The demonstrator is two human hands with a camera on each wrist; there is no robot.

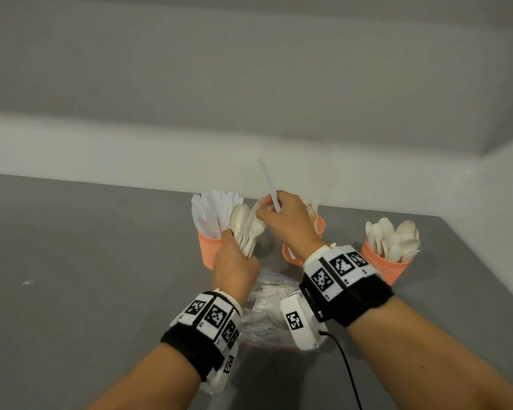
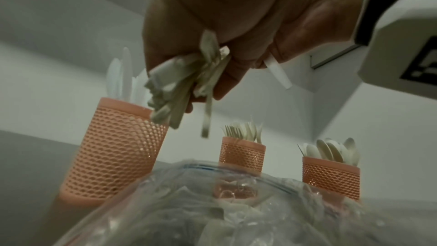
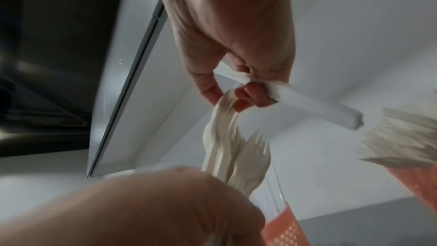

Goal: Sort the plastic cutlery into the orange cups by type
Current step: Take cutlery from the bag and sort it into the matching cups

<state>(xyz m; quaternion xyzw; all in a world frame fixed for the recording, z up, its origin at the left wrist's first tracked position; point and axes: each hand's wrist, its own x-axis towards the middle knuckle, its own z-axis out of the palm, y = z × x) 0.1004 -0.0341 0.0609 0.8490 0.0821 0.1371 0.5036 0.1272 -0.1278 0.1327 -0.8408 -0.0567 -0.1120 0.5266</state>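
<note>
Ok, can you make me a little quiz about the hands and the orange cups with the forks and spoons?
1. True or false: the left hand grips a bundle of cutlery.
2. How many orange cups stand on the table? A) two B) three C) four
3. Fill in: the right-hand cup is full of ____.

Key:
1. True. It grips a mixed bundle, while the right hand pinches a white knife.
2. B. The knife cup, the fork cup and the right-hand cup.
3. Spoons.
</note>
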